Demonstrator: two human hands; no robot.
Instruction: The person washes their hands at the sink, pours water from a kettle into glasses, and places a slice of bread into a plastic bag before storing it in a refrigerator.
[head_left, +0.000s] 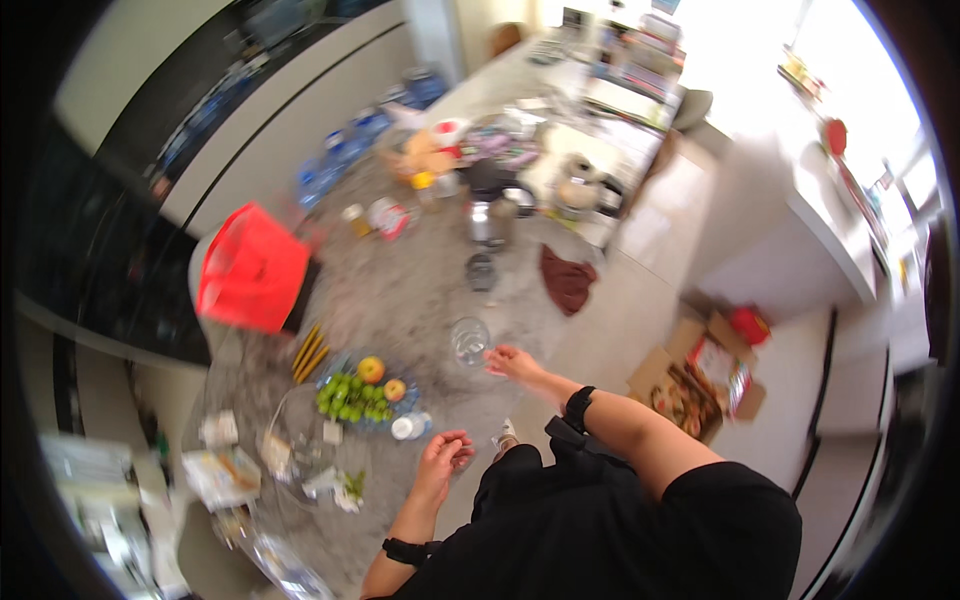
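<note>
My right hand reaches over the grey table, its fingertips at the rim of a clear glass; whether they touch it I cannot tell. Nearer to me, my left hand hovers by the table edge, fingers loosely curled, holding nothing. Just left of it a white bottle lies beside a glass plate with green grapes and some yellow-red fruit. Beyond the clear glass stand a dark glass and a metal kettle. A brown cloth lies to the right.
A red bag stands at the table's left, near several yellow sticks. Jars, a glass pot and blue-tinted bottles crowd the far part. On the floor at right sits an open cardboard box. The picture is blurred.
</note>
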